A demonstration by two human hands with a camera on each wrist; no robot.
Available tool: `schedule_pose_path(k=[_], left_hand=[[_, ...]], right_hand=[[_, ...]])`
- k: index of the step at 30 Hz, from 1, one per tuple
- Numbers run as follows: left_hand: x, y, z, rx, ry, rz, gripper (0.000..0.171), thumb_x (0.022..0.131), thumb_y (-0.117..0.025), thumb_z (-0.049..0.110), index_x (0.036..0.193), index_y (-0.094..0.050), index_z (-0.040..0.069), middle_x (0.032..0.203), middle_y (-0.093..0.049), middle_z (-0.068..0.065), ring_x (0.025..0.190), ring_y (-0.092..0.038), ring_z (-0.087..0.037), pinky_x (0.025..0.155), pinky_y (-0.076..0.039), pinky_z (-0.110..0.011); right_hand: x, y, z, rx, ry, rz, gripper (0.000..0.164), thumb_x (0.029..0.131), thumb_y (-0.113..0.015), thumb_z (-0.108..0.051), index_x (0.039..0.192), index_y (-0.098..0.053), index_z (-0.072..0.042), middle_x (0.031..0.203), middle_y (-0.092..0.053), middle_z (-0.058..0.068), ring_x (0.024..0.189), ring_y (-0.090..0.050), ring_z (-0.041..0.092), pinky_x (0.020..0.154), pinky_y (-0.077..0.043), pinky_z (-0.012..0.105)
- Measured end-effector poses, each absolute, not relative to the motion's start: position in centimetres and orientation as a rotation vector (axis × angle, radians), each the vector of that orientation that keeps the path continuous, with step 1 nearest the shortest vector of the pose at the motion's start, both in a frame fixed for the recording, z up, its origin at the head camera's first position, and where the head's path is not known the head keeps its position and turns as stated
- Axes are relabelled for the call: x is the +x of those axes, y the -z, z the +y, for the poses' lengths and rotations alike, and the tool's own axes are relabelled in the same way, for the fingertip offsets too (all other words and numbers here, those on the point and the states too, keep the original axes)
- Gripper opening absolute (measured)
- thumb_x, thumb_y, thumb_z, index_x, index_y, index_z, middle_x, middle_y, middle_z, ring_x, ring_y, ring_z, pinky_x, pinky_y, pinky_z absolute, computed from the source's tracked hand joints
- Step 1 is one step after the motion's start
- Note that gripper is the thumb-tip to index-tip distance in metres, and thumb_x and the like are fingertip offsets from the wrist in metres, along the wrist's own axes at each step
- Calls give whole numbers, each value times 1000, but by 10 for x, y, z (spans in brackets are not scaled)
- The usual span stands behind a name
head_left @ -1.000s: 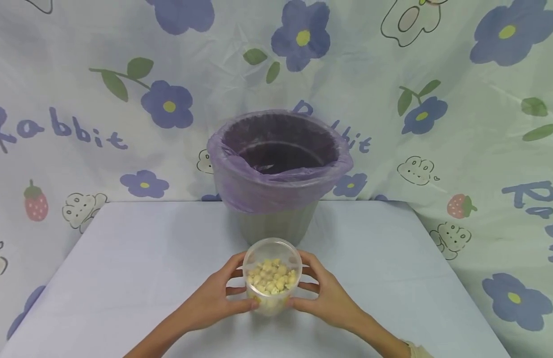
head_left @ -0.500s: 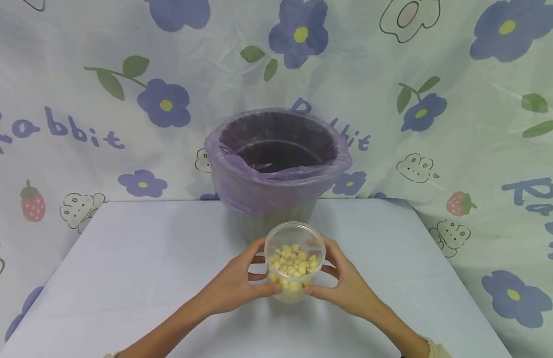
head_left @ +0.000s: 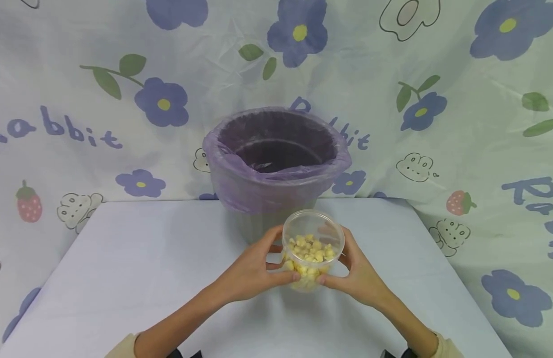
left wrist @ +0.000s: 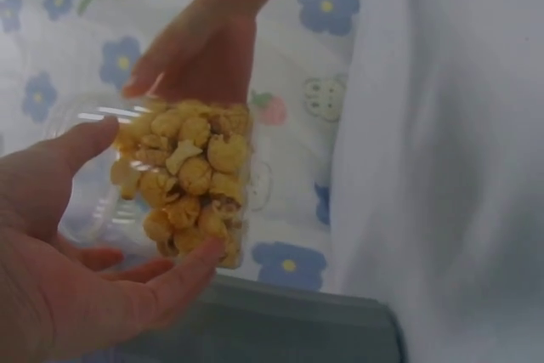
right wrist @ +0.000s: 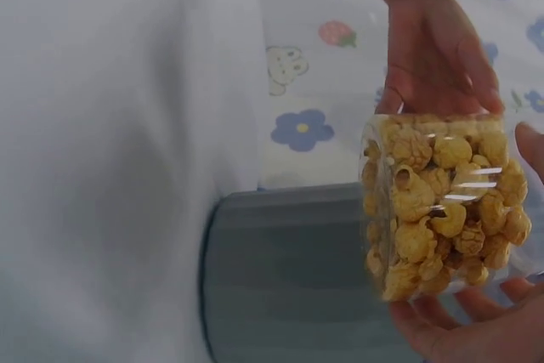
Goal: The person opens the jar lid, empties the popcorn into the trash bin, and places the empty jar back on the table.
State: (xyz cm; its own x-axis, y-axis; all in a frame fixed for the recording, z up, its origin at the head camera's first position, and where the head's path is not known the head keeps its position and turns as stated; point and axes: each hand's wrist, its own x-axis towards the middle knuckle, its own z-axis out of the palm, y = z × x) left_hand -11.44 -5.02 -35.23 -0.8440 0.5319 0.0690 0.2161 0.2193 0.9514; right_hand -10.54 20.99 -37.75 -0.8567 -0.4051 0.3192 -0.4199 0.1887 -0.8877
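Facing the counter point(head_left: 137, 273) in the head view, you had both hands clamped on the clear tub point(head_left: 305, 224): the left hand point(head_left: 258, 268) curled round its eight o'clock side, the right hand point(head_left: 358, 276) round its four o'clock side, about equally close. The tub hung above the counter, roughly upright, mouth up, with popcorn point(head_left: 309, 251) in its lower part. From it, the grey bin point(head_left: 245, 226) with its purple liner point(head_left: 276, 194) stood toward eleven o'clock, just beyond, so your left hand was the nearer to it. Some fingers were hidden behind the tub, the bin's bottom was in shadow, and you could not tell whether a clear lid covered the tub.

In the left wrist view, the tub's axis ran from nine to three o'clock, base at three; the bin lay at six, largely cut off. The right hand's fingertips were hard to make out.

In the right wrist view, the base pointed to nine o'clock, the bin showed toward seven, and the frame's edge cut off your right hand and the mouth end.
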Motion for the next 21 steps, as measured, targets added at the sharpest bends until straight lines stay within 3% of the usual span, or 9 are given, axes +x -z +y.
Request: schedule_pose_path(k=[5, 9, 21], left_hand=[[-116, 349, -44, 711, -1674, 2212, 87, 84, -82, 27, 154, -32, 20, 150, -42, -2, 124, -53, -28, 91, -54, -38], [-117, 348, -41, 706, -1664, 2209, 87, 84, -82, 28, 154, -32, 19, 149, -43, -4, 124, -53, -28, 89, -54, -32], [-118, 347, -35, 751, -1648, 2168, 85, 85, -82, 26, 154, -31, 21, 148, -43, -3, 123, -53, -30, 88, -55, -33]], right_hand=[[-108, 376, 214, 868, -1805, -2399, 97, 79, -82, 0, 156, -25, -15, 151, -39, 14, 131, -46, 32, 105, -41, 30], [-110, 376, 216, 889, -1806, -2393, 99, 79, -83, -3, 157, -23, -10, 151, -38, 17, 131, -46, 30, 103, -42, 30], [-111, 378, 217, 949, -1959, -2335, 101, 82, -85, -24, 158, -19, -14, 153, -35, 21, 131, -48, 23, 100, -47, 34]])
